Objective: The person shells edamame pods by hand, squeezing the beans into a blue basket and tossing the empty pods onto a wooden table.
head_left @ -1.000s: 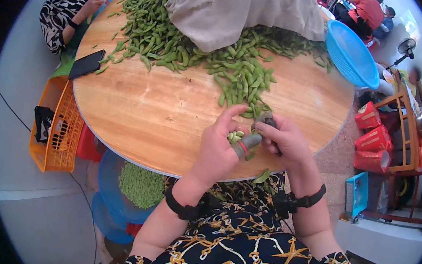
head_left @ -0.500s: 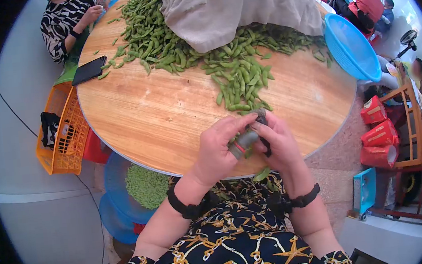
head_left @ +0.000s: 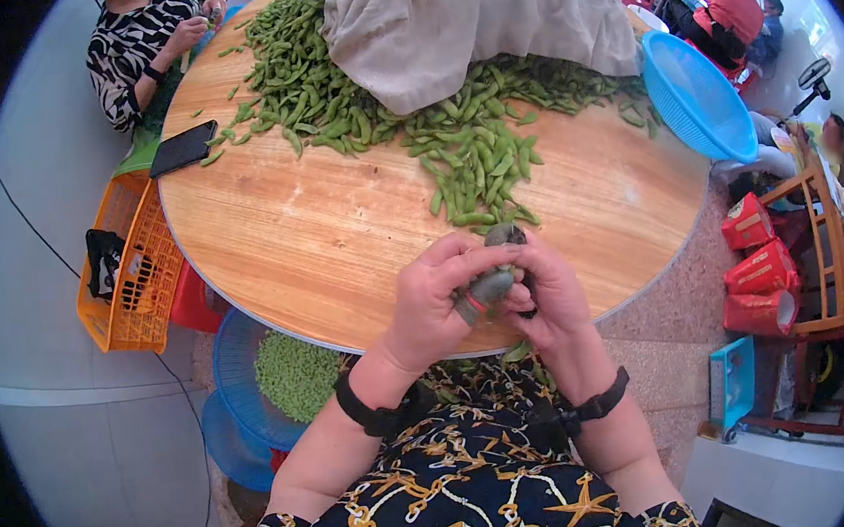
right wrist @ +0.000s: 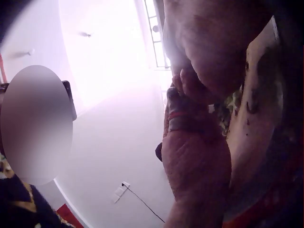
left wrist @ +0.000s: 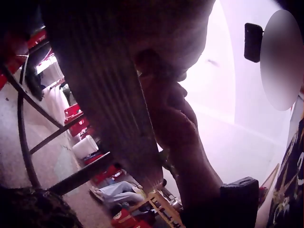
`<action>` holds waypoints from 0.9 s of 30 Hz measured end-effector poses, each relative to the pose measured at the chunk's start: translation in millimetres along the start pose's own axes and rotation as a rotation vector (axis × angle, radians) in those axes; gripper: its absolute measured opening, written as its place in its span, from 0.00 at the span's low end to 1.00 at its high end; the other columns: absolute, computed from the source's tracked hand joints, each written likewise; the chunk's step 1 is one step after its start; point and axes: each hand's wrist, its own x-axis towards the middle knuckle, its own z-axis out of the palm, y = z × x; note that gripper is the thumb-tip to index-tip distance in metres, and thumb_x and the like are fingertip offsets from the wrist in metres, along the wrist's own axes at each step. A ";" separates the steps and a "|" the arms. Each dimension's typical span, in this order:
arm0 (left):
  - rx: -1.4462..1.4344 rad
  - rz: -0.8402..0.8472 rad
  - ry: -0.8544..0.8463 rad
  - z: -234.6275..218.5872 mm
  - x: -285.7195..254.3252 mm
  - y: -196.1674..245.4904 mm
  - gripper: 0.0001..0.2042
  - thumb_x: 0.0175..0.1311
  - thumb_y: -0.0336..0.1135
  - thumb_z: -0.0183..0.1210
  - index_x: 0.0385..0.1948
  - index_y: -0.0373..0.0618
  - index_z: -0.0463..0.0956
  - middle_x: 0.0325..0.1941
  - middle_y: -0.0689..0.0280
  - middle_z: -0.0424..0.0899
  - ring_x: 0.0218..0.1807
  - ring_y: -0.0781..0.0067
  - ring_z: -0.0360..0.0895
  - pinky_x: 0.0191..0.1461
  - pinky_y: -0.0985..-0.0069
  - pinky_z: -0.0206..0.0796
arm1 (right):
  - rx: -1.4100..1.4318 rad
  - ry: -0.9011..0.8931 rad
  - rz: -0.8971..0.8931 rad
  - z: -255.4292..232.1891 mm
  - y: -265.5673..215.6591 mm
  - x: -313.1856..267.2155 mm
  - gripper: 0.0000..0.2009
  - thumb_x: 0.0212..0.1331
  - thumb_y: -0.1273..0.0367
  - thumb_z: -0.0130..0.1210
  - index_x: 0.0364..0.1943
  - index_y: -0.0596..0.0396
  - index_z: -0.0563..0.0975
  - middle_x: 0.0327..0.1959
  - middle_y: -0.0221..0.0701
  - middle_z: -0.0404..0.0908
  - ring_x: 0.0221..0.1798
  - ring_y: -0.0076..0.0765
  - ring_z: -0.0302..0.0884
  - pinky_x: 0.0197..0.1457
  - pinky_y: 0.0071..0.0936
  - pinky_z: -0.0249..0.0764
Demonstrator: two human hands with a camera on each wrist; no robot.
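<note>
In the head view, my left hand (head_left: 425, 298) and right hand (head_left: 555, 297) meet at the table's near edge. A grey thumb cover (head_left: 492, 285) with a red band caps the left thumb; a dark cover (head_left: 505, 234) shows on a fingertip between the hands. Both hands curl inward, their fingertips pinching a green soybean pod (head_left: 518, 274), mostly hidden by the fingers. Shelled beans in the left palm are hidden now. Loose soybean pods (head_left: 479, 173) lie just beyond the fingertips. Both wrist views are dark, showing the left hand (left wrist: 166, 95) and right hand (right wrist: 209, 47) close up.
A grey cloth (head_left: 482, 27) covers much of the pod heap on the round wooden table (head_left: 320, 242). A blue basket (head_left: 699, 99) stands at right, a phone (head_left: 183, 149) at left. Below left, a blue basin (head_left: 234, 355) holds shelled beans. Another person (head_left: 143, 52) sits at far left.
The right hand has moved left against the left hand, and both have closed together. Beans seen in the left palm a second ago are now covered. The view has shifted slightly.
</note>
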 end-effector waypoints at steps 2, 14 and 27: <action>-0.094 -0.084 -0.015 -0.5 1.3 0.1 0.10 0.47 0.25 0.58 0.34 0.43 0.77 0.29 0.63 0.76 0.32 0.71 0.75 0.35 0.79 0.67 | -0.064 0.059 0.003 -1.9 0.6 0.9 0.03 0.56 0.71 0.47 0.33 0.54 0.67 0.18 0.21 0.64 0.12 0.15 0.58 0.12 0.09 0.52; -1.050 -0.783 0.041 -0.6 -5.8 -17.5 0.06 0.59 0.30 0.53 0.36 0.46 0.66 0.29 0.73 0.71 0.25 0.86 0.67 0.23 0.90 0.56 | -0.804 0.141 -0.285 12.8 -4.0 3.7 0.05 0.54 0.75 0.49 0.35 0.57 0.69 0.22 0.22 0.70 0.18 0.14 0.65 0.20 0.12 0.61; -1.199 -0.897 -0.050 -13.5 -0.8 -18.5 0.07 0.57 0.30 0.54 0.35 0.49 0.67 0.28 0.75 0.73 0.23 0.89 0.68 0.17 0.92 0.51 | -1.234 -0.105 -0.373 7.5 -18.9 10.6 0.09 0.49 0.74 0.51 0.36 0.59 0.73 0.27 0.26 0.72 0.27 0.19 0.69 0.30 0.19 0.68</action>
